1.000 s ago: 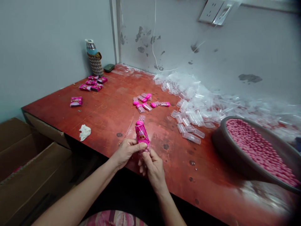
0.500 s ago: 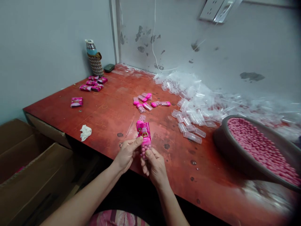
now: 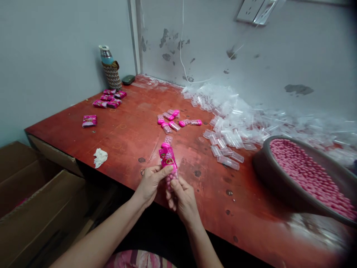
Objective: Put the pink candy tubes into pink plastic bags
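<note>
Near the front edge of the table, both my hands are closed on one candy tube and its wrapper. My right hand (image 3: 184, 199) pinches the clear candy tube (image 3: 168, 182), filled with pink balls, low on its body. With thumb and fingers, my left hand (image 3: 149, 184) grips the pink printed wrapper (image 3: 168, 156) around the tube's upper end. The fingers hide part of the tube. Just beyond lies another filled tube (image 3: 168, 140) with a pink cap. Several more capped tubes (image 3: 174, 126) lie loosely grouped farther back.
Clear empty tubes (image 3: 228, 162) are heaped along the wall. A dark basin (image 3: 262, 163) of pink balls (image 3: 304, 171) stands at right. Pink packets (image 3: 89, 121), crumpled tissue (image 3: 100, 157) and a flask (image 3: 111, 70) are at left. Open cardboard boxes (image 3: 50, 204) stand below the table edge.
The wrapper's top has tilted slightly left and come a little lower. My left thumb lies farther across it. Both hands keep their hold, and the view has shifted slightly.
</note>
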`<control>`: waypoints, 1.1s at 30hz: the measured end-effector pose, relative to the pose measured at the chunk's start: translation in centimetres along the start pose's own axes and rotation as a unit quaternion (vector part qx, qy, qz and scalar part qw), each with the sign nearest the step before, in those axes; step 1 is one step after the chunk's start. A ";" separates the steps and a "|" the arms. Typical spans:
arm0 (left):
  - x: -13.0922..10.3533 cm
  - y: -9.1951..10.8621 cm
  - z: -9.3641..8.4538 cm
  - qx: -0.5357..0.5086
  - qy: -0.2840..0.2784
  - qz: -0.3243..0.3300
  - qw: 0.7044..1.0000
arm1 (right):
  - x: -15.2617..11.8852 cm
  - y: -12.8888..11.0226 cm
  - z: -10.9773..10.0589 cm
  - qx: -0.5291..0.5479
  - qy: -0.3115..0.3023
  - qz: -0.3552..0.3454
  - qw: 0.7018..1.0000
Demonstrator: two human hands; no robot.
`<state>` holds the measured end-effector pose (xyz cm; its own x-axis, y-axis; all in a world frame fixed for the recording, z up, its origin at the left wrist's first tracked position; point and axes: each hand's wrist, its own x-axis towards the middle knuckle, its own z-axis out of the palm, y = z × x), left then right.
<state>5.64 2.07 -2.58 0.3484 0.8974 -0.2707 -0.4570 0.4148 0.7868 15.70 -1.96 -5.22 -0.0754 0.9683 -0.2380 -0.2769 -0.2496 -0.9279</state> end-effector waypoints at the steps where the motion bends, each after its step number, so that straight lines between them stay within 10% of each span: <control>1: 0.1 0.0 0.0 0.002 0.003 -0.003 1.000 | 0.0 0.0 0.0 -0.019 0.005 -0.007 1.000; 10: -0.6 -0.6 0.0 0.014 -0.075 -0.041 0.996 | -0.4 0.1 -0.3 -0.056 0.024 -0.006 0.998; 20: 0.1 -0.8 0.1 0.005 0.034 -0.052 0.998 | -0.7 0.2 0.1 -0.226 0.040 -0.088 0.969; 29: -1.0 -1.0 -0.4 -0.013 -0.086 -0.093 0.992 | -0.6 0.6 -0.3 -0.006 0.006 -0.020 1.000; 33: -0.8 -0.9 -0.2 -0.067 -0.031 0.001 0.997 | -0.3 0.0 -0.6 0.029 0.034 0.001 0.999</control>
<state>5.60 1.00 -3.16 0.3955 0.8890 -0.2310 -0.5617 0.4330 0.7050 16.27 -2.23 -5.30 -0.0124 0.9653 -0.2607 -0.3312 -0.2499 -0.9099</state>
